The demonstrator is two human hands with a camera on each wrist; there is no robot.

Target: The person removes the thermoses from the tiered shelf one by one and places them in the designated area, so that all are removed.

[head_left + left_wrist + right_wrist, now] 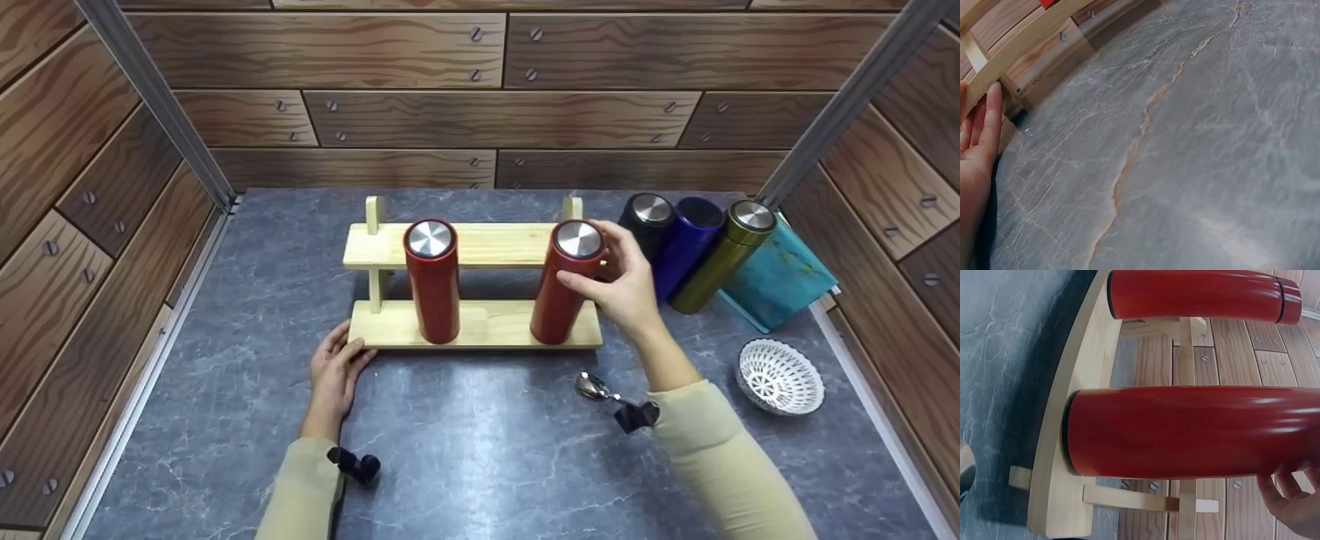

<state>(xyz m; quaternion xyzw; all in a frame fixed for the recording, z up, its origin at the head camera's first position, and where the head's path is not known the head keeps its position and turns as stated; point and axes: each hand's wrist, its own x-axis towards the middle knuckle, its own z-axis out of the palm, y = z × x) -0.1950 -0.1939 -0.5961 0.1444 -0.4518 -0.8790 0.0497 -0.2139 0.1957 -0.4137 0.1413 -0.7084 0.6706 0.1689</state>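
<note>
A small two-tier wooden shelf point(480, 324) stands on the table, with two red thermos flasks upright on its lower board. My right hand point(626, 289) grips the right red thermos point(556, 307) near its silver-topped lid, thumb in front and fingers behind. In the right wrist view this thermos point(1185, 433) has its base on the board, and the fingertips point(1272, 495) lie against its side. The left red thermos point(435, 300) stands apart from both hands. At the lower board's left front corner, my left hand point(334, 371) holds the edge, its fingers point(994, 112) against the underside.
Right of the shelf stand black point(646, 217), blue point(686, 240) and olive-gold point(724, 259) thermoses, close together. Behind them lies a teal packet point(784, 277). A white woven basket point(780, 375) sits at the right, and a metal spoon point(592, 386) lies near my right wrist. Wood-patterned walls enclose the table.
</note>
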